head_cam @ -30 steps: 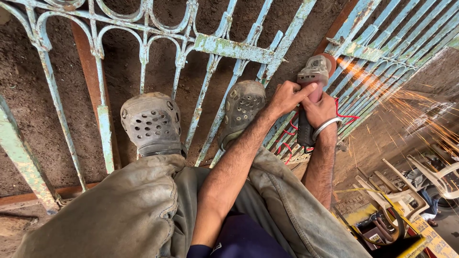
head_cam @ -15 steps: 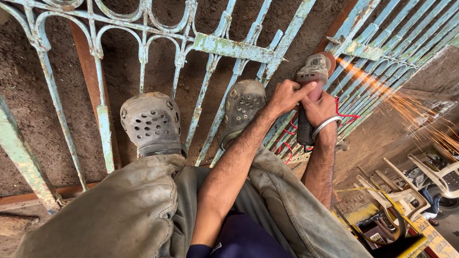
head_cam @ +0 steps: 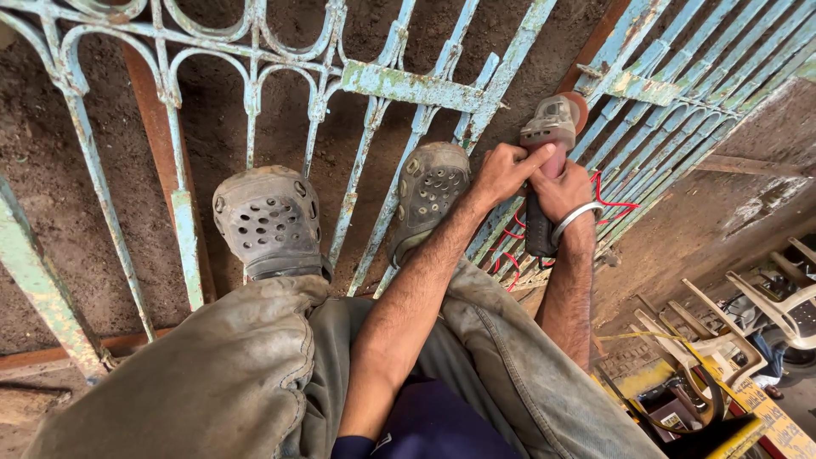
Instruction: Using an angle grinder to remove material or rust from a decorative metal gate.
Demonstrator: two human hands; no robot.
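2 hands grip the angle grinder [head_cam: 544,170]: the left hand [head_cam: 503,172] is closed over its head, the right hand [head_cam: 563,191] wrapped round the body beneath. Just beyond them the disc meets the blue iron gate [head_cam: 408,85], yet the earlier spark stream has stopped, suggesting a pause.
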